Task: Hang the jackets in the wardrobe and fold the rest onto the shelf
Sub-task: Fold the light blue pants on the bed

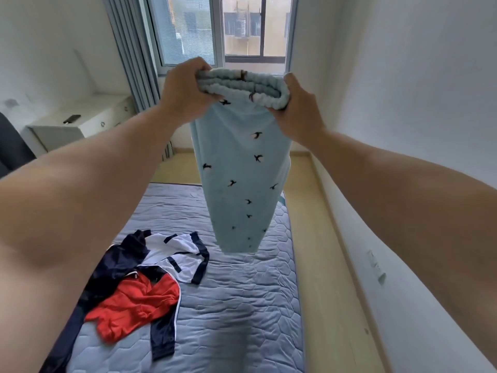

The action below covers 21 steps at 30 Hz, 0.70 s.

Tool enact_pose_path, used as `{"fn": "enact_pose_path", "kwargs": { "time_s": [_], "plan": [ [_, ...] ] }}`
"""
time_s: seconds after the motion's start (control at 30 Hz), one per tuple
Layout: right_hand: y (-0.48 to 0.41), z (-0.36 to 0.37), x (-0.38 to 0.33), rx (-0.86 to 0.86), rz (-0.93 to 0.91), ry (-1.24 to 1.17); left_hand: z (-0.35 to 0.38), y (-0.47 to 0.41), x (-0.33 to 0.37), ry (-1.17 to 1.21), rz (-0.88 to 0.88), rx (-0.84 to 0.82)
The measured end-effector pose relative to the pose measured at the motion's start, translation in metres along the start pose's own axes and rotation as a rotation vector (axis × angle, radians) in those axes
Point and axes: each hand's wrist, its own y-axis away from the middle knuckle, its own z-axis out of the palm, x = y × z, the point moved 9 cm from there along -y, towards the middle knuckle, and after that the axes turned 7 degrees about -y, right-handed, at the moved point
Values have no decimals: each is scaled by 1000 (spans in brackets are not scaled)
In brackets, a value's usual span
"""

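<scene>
Both hands are raised in front of the window, fingers curled tight. The left hand (185,90) grips one end of the bunched waistband (242,82) of the pale blue bird-print trousers (242,184), and the right hand (298,114) grips the other. The trousers hang clear above the bed (242,305), where navy, white and red clothes (150,275) lie heaped.

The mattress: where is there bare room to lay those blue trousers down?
The mattress is bare on its right half, between the navy, white and red clothes and the edge by the floor, and at its far end towards the window. The near left is crowded by those clothes. The blue trousers hang above it.
</scene>
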Motion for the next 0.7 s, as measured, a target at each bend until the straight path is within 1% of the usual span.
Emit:
{"fn": "enact_pose_path", "kwargs": {
  "time_s": [0.1,0.17,0.27,0.33,0.4,0.53,0.63,0.7],
  "plan": [
    [9,1,-2,2,-22,25,5,15,0,24,1,4],
    [25,5,6,-21,-20,47,19,38,-6,45,-40,-25],
    [68,22,25,-74,-7,64,47,89,-17,104,-98,-60],
    [108,37,43,-117,30,66,73,134,-27,131,-141,-123],
    [156,58,67,-210,103,82,107,184,-42,138,-206,-236],
    [264,104,122,-490,309,90,183,300,-65,72,-325,-604],
    [343,136,158,-702,508,96,218,381,-71,27,-339,-797],
    [398,151,171,-805,590,110,235,437,-69,-16,-327,-925]
  ]
}}
